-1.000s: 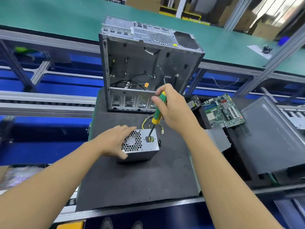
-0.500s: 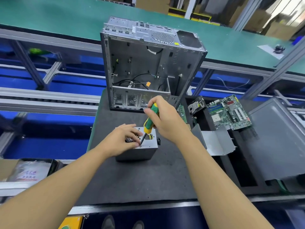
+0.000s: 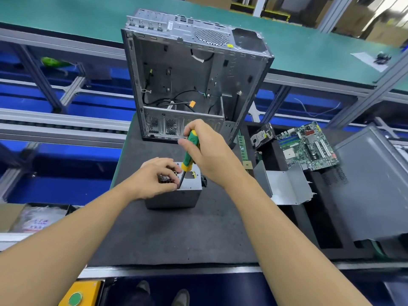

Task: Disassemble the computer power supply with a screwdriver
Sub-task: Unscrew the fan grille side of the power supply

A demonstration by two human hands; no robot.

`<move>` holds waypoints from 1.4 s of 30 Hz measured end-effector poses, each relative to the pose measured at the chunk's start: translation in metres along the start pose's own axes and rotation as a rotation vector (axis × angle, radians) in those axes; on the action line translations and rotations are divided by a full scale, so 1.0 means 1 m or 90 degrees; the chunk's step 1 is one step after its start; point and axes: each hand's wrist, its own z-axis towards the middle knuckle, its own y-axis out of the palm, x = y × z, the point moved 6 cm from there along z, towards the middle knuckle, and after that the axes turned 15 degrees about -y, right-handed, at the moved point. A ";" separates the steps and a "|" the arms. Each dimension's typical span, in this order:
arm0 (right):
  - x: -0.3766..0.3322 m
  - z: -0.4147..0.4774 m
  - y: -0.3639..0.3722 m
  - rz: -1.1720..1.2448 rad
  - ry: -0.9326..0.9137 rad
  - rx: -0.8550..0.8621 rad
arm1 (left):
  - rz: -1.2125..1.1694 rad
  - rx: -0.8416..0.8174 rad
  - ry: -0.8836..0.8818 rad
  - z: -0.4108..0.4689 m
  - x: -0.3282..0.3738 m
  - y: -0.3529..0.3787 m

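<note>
The right hand (image 3: 212,157) is wrapped tight around the green and yellow screwdriver (image 3: 187,162). The tool leans a little and points down at the top of the power supply (image 3: 178,197). The left hand (image 3: 154,180) lies on that top and holds the box down with bent fingers. Its fingertips sit just beside the thin dark shaft.

The power supply is a small grey metal box. It stands on the dark mat (image 3: 176,235), right in the middle, in front of the person.

Behind it, on the same mat, stands a tall open computer case (image 3: 187,74) with a few wires inside. To the right lie a green circuit board (image 3: 306,146), a bent metal sheet (image 3: 287,188) and a big grey metal cover (image 3: 371,184). A green belt (image 3: 66,14) runs across the back.

The left hand covers most of the top of the box, so the tip of the screwdriver is hidden. You cannot tell what it touches. The small part (image 3: 262,134) beside the circuit board is too blurry to name. At the bottom edge, a yellow box (image 3: 81,294) with a green button and two shoes (image 3: 143,290) are cut off.
</note>
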 end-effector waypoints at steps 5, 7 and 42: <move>0.001 0.004 0.000 0.002 0.012 -0.002 | -0.011 0.006 -0.013 -0.001 0.003 -0.002; 0.002 0.005 0.000 0.008 0.019 0.000 | 0.001 0.001 -0.013 0.000 0.002 -0.003; -0.020 0.023 0.006 -0.198 -0.067 -0.150 | 0.001 0.010 -0.016 -0.003 0.002 -0.003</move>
